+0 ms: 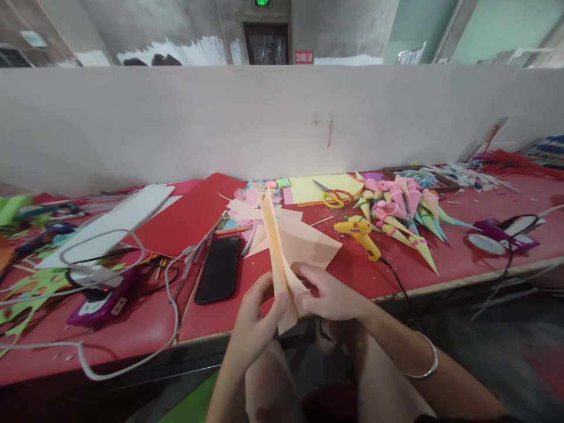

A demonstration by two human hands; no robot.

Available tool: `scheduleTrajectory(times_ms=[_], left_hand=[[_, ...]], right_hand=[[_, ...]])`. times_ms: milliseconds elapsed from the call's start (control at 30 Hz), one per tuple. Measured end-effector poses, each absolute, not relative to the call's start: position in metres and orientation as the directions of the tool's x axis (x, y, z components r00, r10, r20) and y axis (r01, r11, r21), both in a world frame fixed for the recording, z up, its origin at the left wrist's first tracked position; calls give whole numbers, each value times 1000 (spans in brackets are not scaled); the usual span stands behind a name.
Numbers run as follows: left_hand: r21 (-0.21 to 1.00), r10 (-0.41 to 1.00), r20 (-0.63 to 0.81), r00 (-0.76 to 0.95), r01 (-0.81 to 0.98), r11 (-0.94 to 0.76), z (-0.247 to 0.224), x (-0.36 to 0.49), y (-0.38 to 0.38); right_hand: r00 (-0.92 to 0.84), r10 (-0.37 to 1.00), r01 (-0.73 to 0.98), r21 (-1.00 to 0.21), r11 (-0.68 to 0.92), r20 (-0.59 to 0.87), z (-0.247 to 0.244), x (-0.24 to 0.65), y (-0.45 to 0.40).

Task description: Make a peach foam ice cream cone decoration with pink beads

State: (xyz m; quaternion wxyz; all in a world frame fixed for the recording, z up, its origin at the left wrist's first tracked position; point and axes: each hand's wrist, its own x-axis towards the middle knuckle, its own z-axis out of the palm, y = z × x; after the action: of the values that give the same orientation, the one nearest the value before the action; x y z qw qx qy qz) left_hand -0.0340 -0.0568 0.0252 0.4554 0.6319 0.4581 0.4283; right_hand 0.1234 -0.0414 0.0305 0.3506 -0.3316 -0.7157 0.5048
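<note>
A peach-coloured sheet of paper [274,241], curled lengthwise into a narrow shape, stands between my hands at the table's front edge. My left hand [259,314] pinches its lower left side, thumb in front. On the other side, my right hand [328,291] grips the lower right flap between thumb and fingers. Behind it lie more flat peach sheets [315,238] and pink paper scraps [242,211]. To the right rests a yellow glue gun [359,232] with a black cord. Farther right is a pile of pink, yellow and green paper cones [403,202].
A black phone [218,270] lies left of my hands. Yellow-handled scissors [333,197] rest on pale yellow paper [302,189]. Purple power strips [106,296] with loose white cables sit at left and right. Red card [180,217] and a white board [106,226] lie left. A white partition [176,123] stands behind.
</note>
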Motion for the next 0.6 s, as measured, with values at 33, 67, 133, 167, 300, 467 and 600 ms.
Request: scheduleTrajectory(times_ms=[33, 67, 133, 167, 300, 467, 600], left_hand=[[961, 971, 102, 214, 232, -152, 24, -37, -57], [953, 977, 78, 200, 272, -132, 21, -40, -58], [945, 993, 37, 114, 319, -72, 15, -49, -60], [945, 997, 21, 68, 325, -42, 12, -54, -61], [885, 998, 15, -61, 466, 15, 5, -75, -63], [845, 986, 7, -164, 528, 82, 5, -89, -63], [833, 983, -46, -178, 536, 136, -1, -94, -65]], right_hand=[[-513, 843, 213, -927, 310, 164, 31, 124, -40], [-501, 849, 305, -885, 353, 167, 31, 125, -38], [-508, 844, 464, -771, 436, 172, 32, 128, -32], [-520, 838, 527, -712, 465, 163, 34, 130, -29], [-529, 841, 688, -523, 504, 115, 59, 139, -11], [-352, 895, 653, -614, 444, 273, 108, 169, 45], [33, 979, 566, -811, 148, 202, 120, 213, 107]])
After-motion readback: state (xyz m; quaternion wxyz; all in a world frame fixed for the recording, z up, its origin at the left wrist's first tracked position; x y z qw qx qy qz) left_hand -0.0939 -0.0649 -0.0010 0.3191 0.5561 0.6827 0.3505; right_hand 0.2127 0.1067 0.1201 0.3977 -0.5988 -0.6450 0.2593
